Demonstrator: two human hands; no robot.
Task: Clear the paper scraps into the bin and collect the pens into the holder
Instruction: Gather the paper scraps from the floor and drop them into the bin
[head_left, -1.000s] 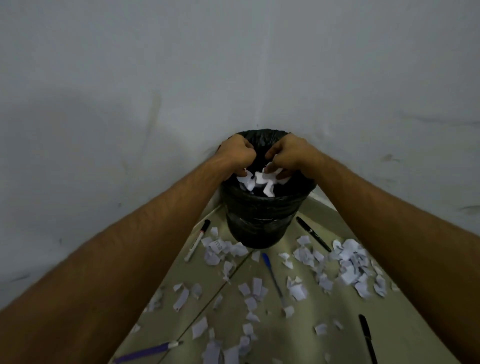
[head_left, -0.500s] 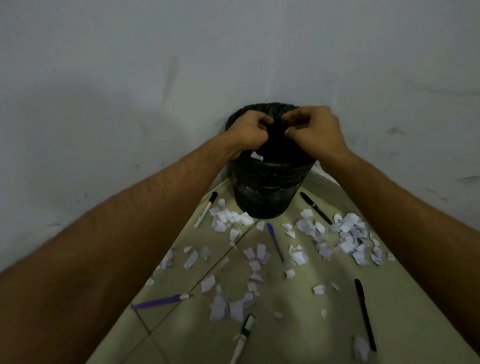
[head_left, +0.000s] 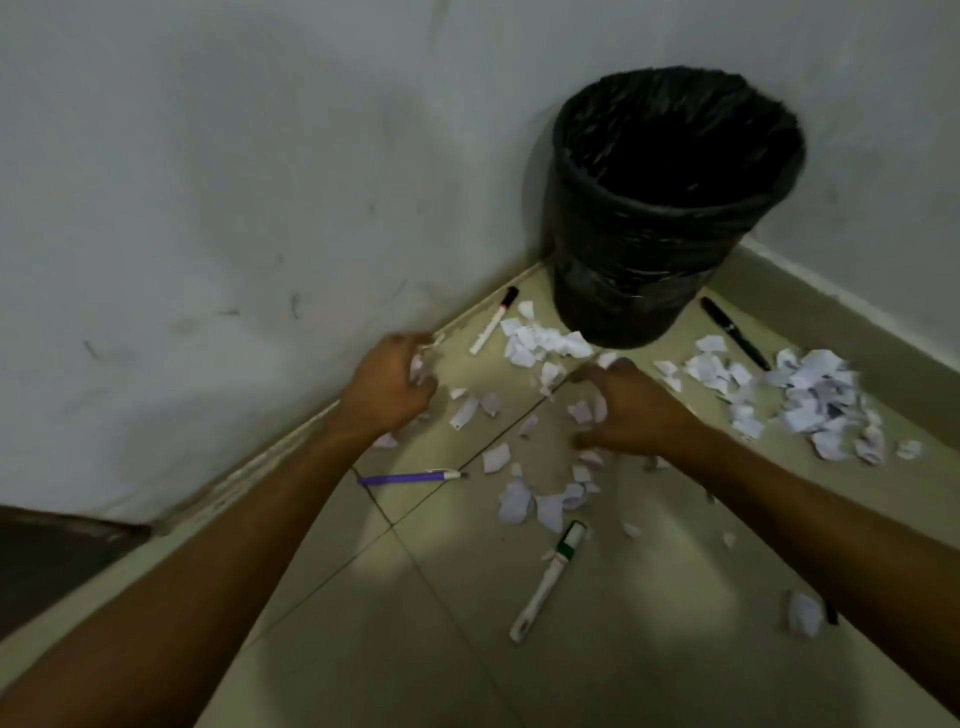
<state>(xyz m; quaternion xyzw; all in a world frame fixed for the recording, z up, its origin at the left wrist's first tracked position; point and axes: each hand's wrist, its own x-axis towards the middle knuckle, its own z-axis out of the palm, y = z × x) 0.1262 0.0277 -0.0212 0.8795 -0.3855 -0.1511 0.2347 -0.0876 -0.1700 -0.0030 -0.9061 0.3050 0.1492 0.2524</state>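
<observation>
The paper scraps lie on the floor at center of frame, in front of the bin, w/ a bigger heap at right. They are very light, thin and soft, and probably cling flat to the tiles. Better to rake many together and pinch the bunch, not one by one. The left hand is curled around a few scraps, near the wall. The right hand bends over scraps at center; it is blurred, so I cannot tell if it grips. Pens lie apart: white marker, purple pen, green marker, black pen. No holder in view.
</observation>
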